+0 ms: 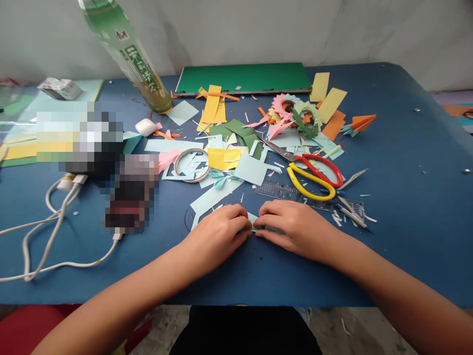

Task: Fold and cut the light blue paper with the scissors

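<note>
Both my hands rest on the blue table [406,162] near its front edge, fingertips meeting on a small pale blue piece of paper [254,220]. My left hand [218,234] presses its left end and my right hand [295,227] pinches its right end, which is mostly hidden under the fingers. Just behind my right hand lie a dark stencil ruler [281,189] and scissors [312,172] with red and yellow handles.
Paper scraps in yellow, green and pale blue, a tape ring [191,165], folded paper wreaths [295,116], a green board [244,78] and a tilted green bottle [125,52] fill the table's middle. White cables [51,217] and an earbud case [147,127] lie left.
</note>
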A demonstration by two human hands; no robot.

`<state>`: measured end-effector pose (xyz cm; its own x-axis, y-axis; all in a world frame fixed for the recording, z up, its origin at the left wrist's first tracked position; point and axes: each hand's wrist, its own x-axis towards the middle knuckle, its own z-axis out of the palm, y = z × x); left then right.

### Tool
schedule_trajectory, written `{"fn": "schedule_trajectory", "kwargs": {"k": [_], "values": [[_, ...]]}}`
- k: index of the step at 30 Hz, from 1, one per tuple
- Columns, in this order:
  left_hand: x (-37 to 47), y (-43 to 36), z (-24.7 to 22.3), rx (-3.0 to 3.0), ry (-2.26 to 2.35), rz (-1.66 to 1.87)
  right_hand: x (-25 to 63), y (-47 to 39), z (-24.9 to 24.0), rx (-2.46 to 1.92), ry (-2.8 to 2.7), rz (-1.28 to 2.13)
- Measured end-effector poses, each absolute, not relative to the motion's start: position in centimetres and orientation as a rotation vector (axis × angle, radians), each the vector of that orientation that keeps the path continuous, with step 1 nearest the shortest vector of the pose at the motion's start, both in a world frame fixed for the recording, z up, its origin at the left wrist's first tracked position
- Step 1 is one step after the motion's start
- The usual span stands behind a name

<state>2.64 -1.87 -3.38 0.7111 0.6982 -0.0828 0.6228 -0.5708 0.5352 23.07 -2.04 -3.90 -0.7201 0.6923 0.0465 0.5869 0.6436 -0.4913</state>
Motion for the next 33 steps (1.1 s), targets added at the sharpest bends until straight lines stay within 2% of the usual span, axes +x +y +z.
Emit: {"fn": "schedule_trajectory", "kwargs": {"k": [5,8,19,27,30,33], "values": [[2.7,-1.9,-3.1,2.308,1.031,0.164,22.7,-2.2,-3.5,-1.200,-2.512,0.897],[2.7,-1.9,-2.9,2.307,1.044,0.142,22.5,-2.3,-3.4,-1.255,-2.495,0.917],[2.6,-2.1,-2.5,2.387,0.981,0.101,22.4,-2.8,-3.6,-1.115,-2.689,0.668],[2.7,-2.0,-2.9,2.410,0.982,0.185,22.6,-3.9,-3.9,-0.868,-2.825,0.249],[2.7,-1.9,-3.1,2.439,0.966,0.173,23.0,-4.0,-3.6,-0.856,-2.830,0.315],[2.7,-1.9,-2.9,2.409,0.963,0.148,23.0,-3.9,-3.4,-0.928,-2.767,0.543]]}}
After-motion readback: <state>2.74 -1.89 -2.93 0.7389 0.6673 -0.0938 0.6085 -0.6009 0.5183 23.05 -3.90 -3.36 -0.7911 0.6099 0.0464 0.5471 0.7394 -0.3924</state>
